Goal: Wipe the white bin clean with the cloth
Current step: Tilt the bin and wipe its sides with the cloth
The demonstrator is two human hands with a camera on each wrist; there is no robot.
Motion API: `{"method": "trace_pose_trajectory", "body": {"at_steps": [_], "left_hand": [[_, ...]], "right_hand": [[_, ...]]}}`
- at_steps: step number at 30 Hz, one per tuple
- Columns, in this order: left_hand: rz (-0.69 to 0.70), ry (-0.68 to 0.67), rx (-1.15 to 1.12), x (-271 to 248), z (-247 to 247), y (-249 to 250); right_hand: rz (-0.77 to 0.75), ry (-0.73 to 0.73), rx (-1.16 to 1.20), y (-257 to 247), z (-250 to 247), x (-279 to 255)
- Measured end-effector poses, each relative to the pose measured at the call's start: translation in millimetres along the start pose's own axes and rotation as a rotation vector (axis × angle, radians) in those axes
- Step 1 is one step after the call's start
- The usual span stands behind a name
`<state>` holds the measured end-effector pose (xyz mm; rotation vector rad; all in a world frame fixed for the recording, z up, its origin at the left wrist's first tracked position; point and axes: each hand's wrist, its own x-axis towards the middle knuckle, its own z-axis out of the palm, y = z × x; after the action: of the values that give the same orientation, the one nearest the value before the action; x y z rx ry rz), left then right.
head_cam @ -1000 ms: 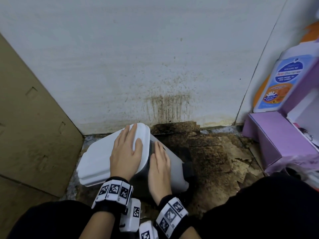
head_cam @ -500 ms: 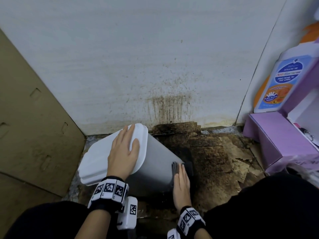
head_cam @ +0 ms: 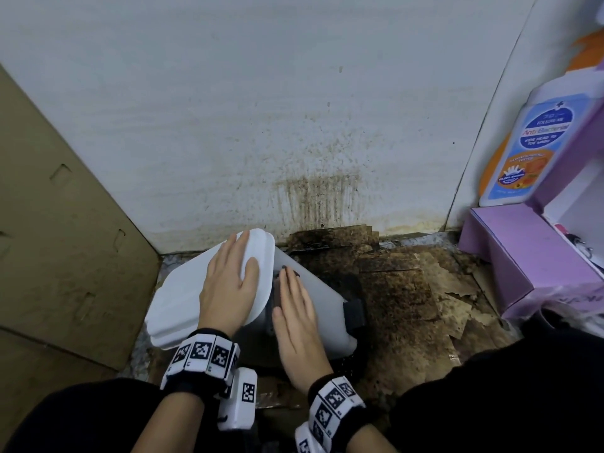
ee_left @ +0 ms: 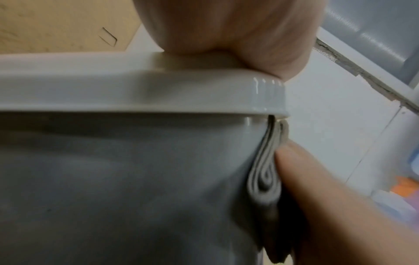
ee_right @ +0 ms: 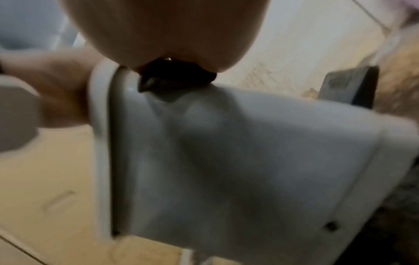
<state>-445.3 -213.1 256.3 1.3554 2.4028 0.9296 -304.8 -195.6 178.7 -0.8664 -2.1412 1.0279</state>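
Observation:
The white bin leans to the left on the floor, its lid closed. My left hand lies flat on the lid and steadies it. My right hand presses a folded dark grey cloth with straight fingers against the bin's side, just under the lid's rim. In the left wrist view the folded cloth sits between the bin wall and the right hand's fingers. The right wrist view shows the cloth under my palm on the bin. A black pedal sticks out at the bin's base.
A stained white wall stands right behind the bin. Flat brown cardboard leans at the left. The floor to the right is dark and peeling. A purple box and a soap bottle are at the far right.
My right hand has slid with the cloth from the bin's lower right side, near the pedal, back up to just under the lid. The left hand stays on the lid.

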Motion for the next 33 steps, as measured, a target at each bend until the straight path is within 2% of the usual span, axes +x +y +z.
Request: {"method": "trace_pose_trajectory", "body": {"at_steps": [3,8,13,16,19,22,25,29,33], "left_hand": [[0.021,-0.018,-0.001,-1.2,0.1,-0.7],[0.021,-0.006,-0.001,-3.2,1.5,2.3],[0.035,-0.008,0.024,-1.7,8.7,5.1],[0.038,-0.014,0.046,-0.4,10.2,5.6],[0.045,-0.019,0.050,-0.5,11.7,6.0],[0.052,-0.027,0.066,-2.3,13.5,5.9],[0.051,-0.027,0.066,-1.0,13.4,4.7],[0.066,-0.029,0.061,-0.7,14.7,3.8],[0.074,-0.028,0.059,-2.6,14.8,5.4]], "right_hand": [[0.029,0.012,-0.022,33.1,0.4,-12.7],[0.327,0.105,0.036,88.3,8.2,-45.2],[0.459,0.129,0.119,81.3,6.4,-35.6],[0.418,0.129,0.227,53.4,4.7,-14.7],[0.257,0.076,0.342,20.5,-6.1,12.9],[0.131,-0.025,0.251,7.9,-18.8,38.7],[0.064,-0.052,0.164,16.3,-24.5,51.6],[0.138,-0.039,0.173,37.3,-25.2,56.8],[0.349,-0.035,0.189,80.6,-30.2,57.8]]}}
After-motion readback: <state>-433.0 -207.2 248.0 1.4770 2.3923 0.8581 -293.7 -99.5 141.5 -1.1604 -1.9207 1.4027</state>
